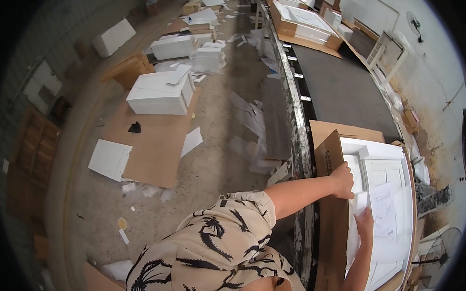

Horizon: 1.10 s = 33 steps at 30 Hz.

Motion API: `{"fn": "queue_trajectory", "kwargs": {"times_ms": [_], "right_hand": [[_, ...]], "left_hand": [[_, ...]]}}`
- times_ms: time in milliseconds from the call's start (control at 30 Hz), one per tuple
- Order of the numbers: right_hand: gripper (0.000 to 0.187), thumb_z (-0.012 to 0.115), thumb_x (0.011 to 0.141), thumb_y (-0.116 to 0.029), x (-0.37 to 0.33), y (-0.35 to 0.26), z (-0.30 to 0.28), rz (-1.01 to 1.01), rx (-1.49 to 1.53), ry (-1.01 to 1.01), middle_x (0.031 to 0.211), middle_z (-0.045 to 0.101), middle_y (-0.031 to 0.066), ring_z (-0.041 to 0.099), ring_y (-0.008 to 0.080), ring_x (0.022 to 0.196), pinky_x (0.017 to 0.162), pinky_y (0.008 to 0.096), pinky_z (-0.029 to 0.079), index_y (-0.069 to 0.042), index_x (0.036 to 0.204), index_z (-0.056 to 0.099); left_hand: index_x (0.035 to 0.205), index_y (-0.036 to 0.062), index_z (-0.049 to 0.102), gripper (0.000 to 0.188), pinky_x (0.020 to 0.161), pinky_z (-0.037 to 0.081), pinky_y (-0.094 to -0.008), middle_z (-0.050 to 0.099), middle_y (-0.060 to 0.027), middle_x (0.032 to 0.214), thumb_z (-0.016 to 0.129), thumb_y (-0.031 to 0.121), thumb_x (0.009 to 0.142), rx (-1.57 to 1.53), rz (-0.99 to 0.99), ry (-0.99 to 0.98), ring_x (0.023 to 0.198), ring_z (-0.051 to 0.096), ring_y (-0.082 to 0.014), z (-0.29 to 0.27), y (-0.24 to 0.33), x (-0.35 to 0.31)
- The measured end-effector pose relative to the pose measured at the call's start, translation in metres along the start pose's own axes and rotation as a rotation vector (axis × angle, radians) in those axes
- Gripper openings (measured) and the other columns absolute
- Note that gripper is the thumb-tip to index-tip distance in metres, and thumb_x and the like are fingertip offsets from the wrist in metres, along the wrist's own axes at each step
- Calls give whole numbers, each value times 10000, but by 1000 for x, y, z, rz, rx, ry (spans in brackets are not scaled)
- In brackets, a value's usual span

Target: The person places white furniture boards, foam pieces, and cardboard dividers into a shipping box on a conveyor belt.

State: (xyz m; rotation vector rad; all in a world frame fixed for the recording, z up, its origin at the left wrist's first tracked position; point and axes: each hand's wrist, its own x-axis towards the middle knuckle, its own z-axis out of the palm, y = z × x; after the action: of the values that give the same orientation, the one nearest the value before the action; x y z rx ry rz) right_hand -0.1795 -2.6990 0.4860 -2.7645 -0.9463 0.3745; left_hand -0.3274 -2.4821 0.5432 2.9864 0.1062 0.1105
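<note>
An open cardboard box [332,224] lies on the conveyor at the right, with white panels [383,166] and white foam packing [377,150] inside. My left hand [342,180] is closed over the upper edge of the box's near side wall, its fingertips on the inner side. Just below it, inside the box, my right hand [365,224] has its fingers bent against a white foam piece [360,203] along that wall; the fingertips are partly hidden. A printed sheet of paper [383,212] rests on the panels beside my right hand.
The dark conveyor belt [338,85] runs away along a worn metal rail [296,99]. Farther up it sits another packed box [303,22]. On the floor at left, white panels [159,94] are stacked on cardboard [156,148], among scraps. A fan [442,259] stands at the lower right.
</note>
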Motion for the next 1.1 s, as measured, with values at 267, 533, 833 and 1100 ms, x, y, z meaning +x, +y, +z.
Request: {"fn": "queue_trajectory", "kwargs": {"times_ms": [267, 533, 833, 1100], "right_hand": [[385, 446, 940, -269, -141, 46, -173, -368, 1504, 1076, 1174, 541, 122, 508, 228, 1094, 992, 392, 382, -13, 1227, 456], [674, 664, 704, -491, -232, 116, -61, 924, -35, 394, 1037, 592, 249, 586, 359, 969, 829, 425, 461, 16, 1123, 516], [505, 578, 761, -380, -197, 117, -23, 704, -409, 91, 1092, 539, 254, 511, 368, 1045, 875, 458, 429, 29, 1056, 544], [712, 611, 737, -354, -213, 189, 16, 690, -418, 23, 1180, 493, 258, 459, 382, 1115, 953, 436, 375, 106, 1236, 395]], "left_hand": [[752, 134, 694, 463, 710, 431, -368, 661, -67, 789, 443, 519, 806, 166, 26, 141, 802, 610, -234, 2, -37, 25], [747, 140, 693, 330, 802, 297, -400, 613, -49, 730, 501, 393, 833, 34, 183, 344, 762, 539, -236, 33, -30, 59], [672, 171, 682, 247, 689, 385, -409, 622, -23, 657, 567, 353, 795, 142, 242, 475, 696, 571, -213, 39, -74, 56], [864, 122, 688, 504, 903, 302, -387, 638, -84, 911, 371, 514, 851, 87, 47, 140, 908, 555, -226, 14, -49, 62]]}}
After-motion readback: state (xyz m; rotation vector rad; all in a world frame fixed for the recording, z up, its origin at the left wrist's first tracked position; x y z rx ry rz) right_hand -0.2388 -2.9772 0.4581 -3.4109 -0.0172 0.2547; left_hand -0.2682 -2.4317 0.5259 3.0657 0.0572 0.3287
